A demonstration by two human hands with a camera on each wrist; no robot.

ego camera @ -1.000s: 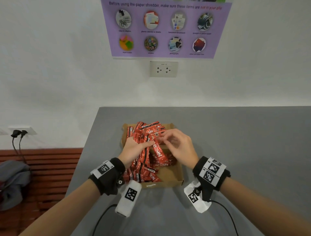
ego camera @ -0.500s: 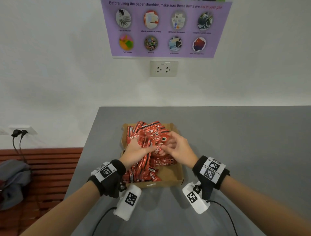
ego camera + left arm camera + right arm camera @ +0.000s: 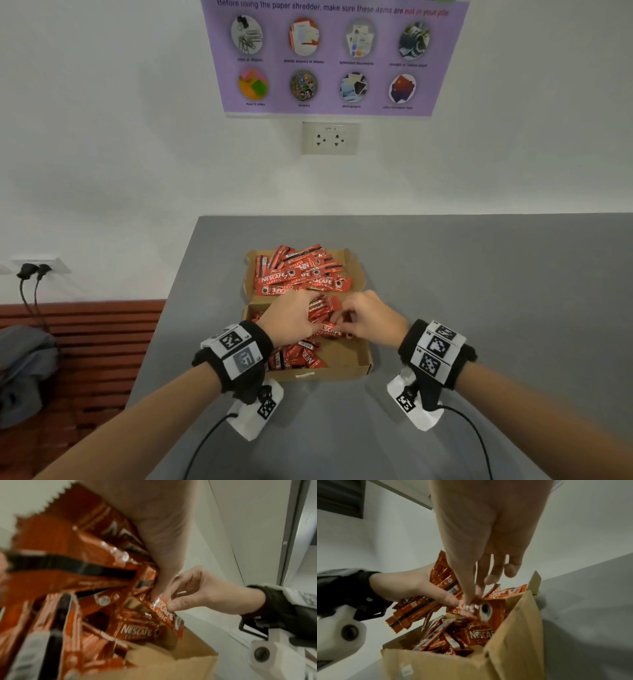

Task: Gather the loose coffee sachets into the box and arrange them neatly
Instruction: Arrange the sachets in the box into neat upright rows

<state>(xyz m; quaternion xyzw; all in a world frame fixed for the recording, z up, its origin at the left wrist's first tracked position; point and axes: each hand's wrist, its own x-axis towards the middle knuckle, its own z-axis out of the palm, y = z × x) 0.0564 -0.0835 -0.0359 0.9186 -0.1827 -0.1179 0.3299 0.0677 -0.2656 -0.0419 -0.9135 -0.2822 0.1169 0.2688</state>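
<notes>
A shallow brown cardboard box (image 3: 363, 356) sits on the grey table, full of red Nescafe coffee sachets (image 3: 301, 277). Over its near half my left hand (image 3: 294, 322) grips a bundle of sachets (image 3: 423, 605) stacked lengthwise. My right hand (image 3: 368, 317) meets it and pinches a single sachet (image 3: 164, 611) between thumb and forefinger, right beside the left thumb (image 3: 447, 600). More sachets lie jumbled in the box bottom (image 3: 447, 639). The far half holds a loose heap.
The grey table (image 3: 479, 274) extends to the right and behind the box. A white wall with a socket (image 3: 330, 138) and a purple poster (image 3: 329, 58) stands at the back. Left of the table are a red slatted bench (image 3: 85, 342) and grey cloth (image 3: 24, 370).
Both hands have drawn back from the far heap to the near half of the box. The left hand still grips its bundle; the right now pinches one sachet next to it.
</notes>
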